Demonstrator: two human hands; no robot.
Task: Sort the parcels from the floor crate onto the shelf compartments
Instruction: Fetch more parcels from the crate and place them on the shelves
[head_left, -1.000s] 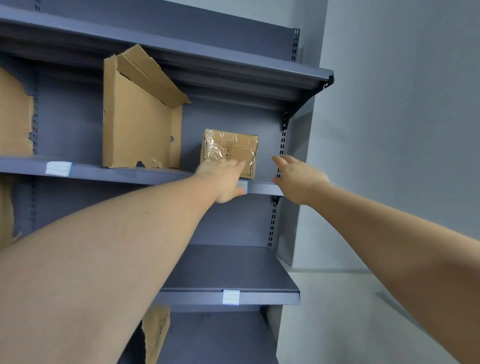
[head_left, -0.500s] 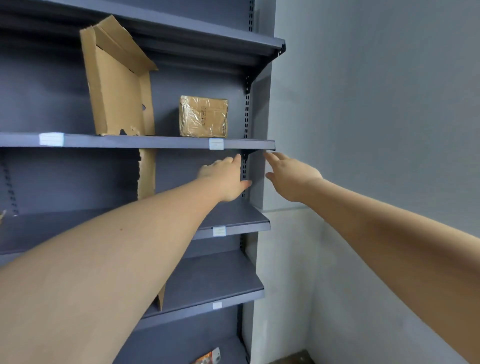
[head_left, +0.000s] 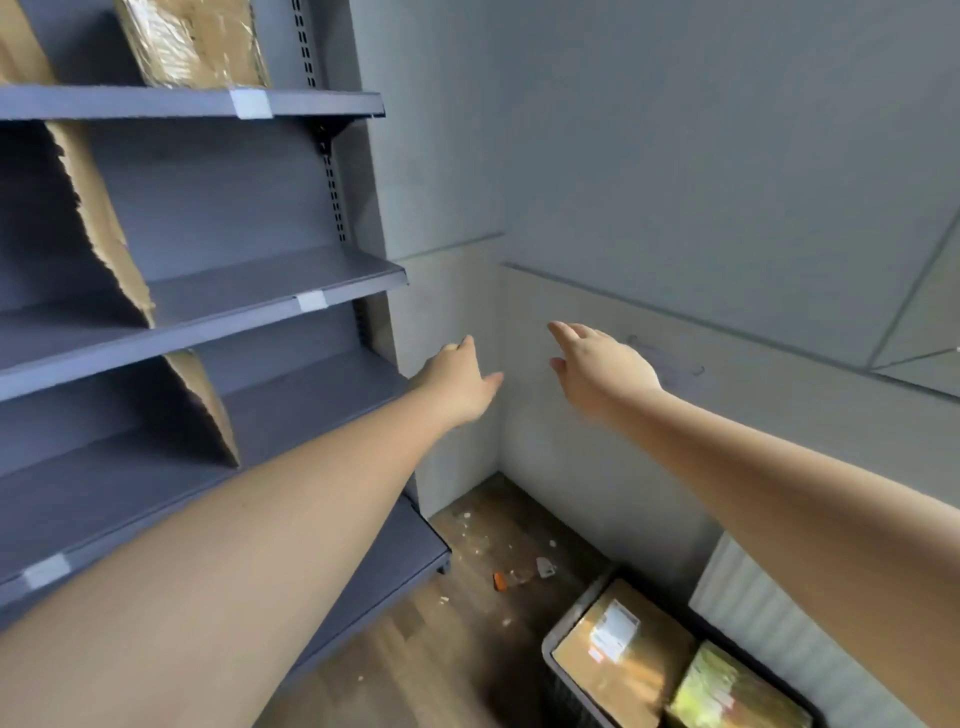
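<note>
Shelf (head_left: 363, 292) edge beside left hand (head_left: 460, 384); right hand (head_left: 602, 371) apparently above crate (head_left: 546, 647).

Shelf unit (head_left: 270, 280): painted metal, matt blue-grey, smooth.
Dividers (head_left: 104, 234): brown cardboard, dull, with rough torn edges.
Top-shelf parcel (head_left: 197, 41): cardboard under glossy, crinkled clear tape.
Floor (head_left: 415, 649): wood-grain planks, low sheen.
Crate (head_left: 546, 644): dark plastic, its wall a grid.
First crate parcel (head_left: 623, 670): plain matt cardboard bearing a white paper label (head_left: 615, 629).
Second crate parcel (head_left: 737, 696): shiny film wrap.
Wall (head_left: 675, 156): flat matt grey paint.
</note>
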